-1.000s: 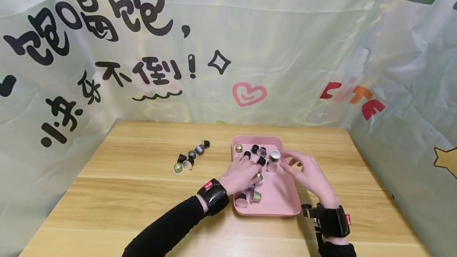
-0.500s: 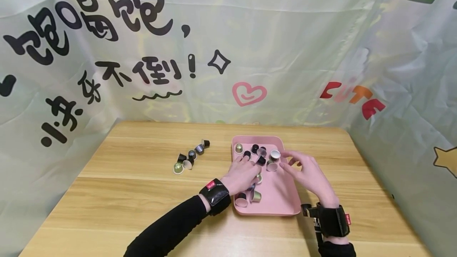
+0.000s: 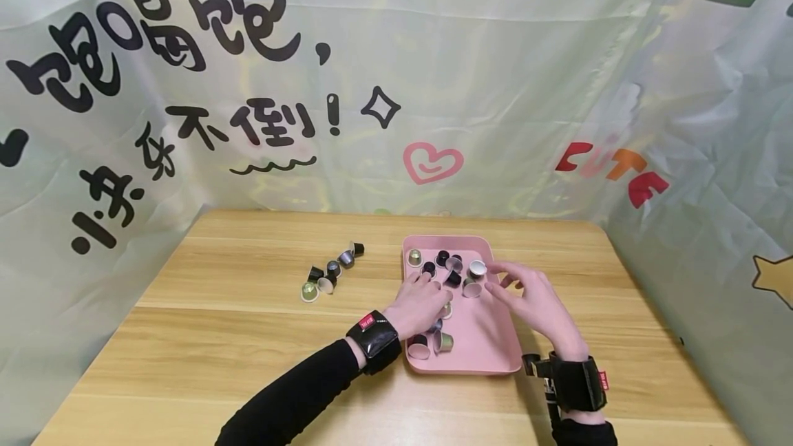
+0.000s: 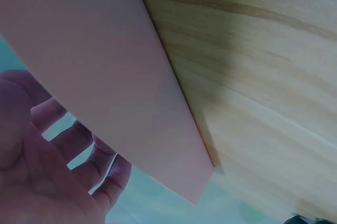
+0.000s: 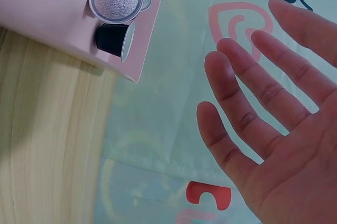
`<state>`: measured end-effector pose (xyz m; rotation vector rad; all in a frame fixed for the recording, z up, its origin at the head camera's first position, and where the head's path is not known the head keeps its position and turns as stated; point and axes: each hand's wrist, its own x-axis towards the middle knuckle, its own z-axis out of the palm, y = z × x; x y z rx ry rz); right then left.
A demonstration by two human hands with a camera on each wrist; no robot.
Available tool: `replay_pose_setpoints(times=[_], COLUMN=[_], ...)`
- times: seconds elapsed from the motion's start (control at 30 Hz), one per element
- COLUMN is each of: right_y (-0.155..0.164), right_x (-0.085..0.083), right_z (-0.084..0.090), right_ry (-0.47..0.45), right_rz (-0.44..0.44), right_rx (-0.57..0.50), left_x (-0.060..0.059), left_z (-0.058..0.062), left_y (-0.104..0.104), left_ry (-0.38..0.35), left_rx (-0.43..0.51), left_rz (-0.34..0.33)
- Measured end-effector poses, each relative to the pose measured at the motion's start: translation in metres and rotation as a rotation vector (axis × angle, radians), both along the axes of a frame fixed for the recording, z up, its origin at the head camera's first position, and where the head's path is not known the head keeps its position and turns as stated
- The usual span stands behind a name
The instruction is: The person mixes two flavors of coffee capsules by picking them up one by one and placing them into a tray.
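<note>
Head view showed the bare left hand [image 3: 420,304] over a pink rectangular tray [image 3: 486,343], fingers low, any hold impossible to tell; the bare right hand [image 3: 537,305], spread and empty, hung by its rim. Small cup-shaped black-and-pale capsules [image 3: 472,288] lay inside, other capsules [image 3: 334,269] on the wood-grain table [image 3: 248,343].

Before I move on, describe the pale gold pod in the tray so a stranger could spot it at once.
On the wooden table sits a pink tray. The gold pod stands in its far left corner, its pale colour unlike the black pods nearby.
</note>
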<state>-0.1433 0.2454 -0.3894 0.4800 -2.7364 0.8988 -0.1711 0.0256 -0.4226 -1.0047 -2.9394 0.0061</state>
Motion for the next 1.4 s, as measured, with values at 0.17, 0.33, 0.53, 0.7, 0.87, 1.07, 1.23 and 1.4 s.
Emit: replay_pose_setpoints(times=[0.17, 0.33, 0.53, 0.7, 0.87, 1.07, 1.23, 1.4], right_y=[0.0, 0.001, 0.001, 0.001, 0.001, -0.001, -0.001, -0.001], right_x=[0.0, 0.0, -0.001, -0.001, -0.001, -0.001, -0.001, -0.001], right_z=[-0.001, -0.001, -0.002, -0.002, -0.002, -0.001, 0.0, 0.0], right_ry=[0.001, -0.003, -0.007, -0.014, -0.016, -0.029, -0.036, -0.035], right_rz=[-0.002, -0.005, -0.006, -0.006, -0.005, -0.011, -0.014, -0.011], right_rx=[0.001, 0.002, 0.006, 0.001, -0.004, 0.002, -0.001, -0.005], left_x=[0.001, 0.002, 0.006, 0.01, 0.014, 0.018, 0.019, 0.021], left_z=[-0.001, -0.001, -0.001, 0.001, 0.005, 0.012, 0.014, 0.016], left_y=[-0.001, -0.002, -0.006, -0.011, -0.021, -0.036, -0.048, -0.059], left_ry=[-0.017, -0.013, 0.004, 0.005, 0.026, -0.004, -0.058, -0.092], left_rx=[-0.003, 0.013, 0.076, 0.127, 0.186, 0.292, 0.39, 0.45], left_rz=[0.007, 0.004, -0.008, -0.014, -0.013, -0.016, 0.01, 0.042])
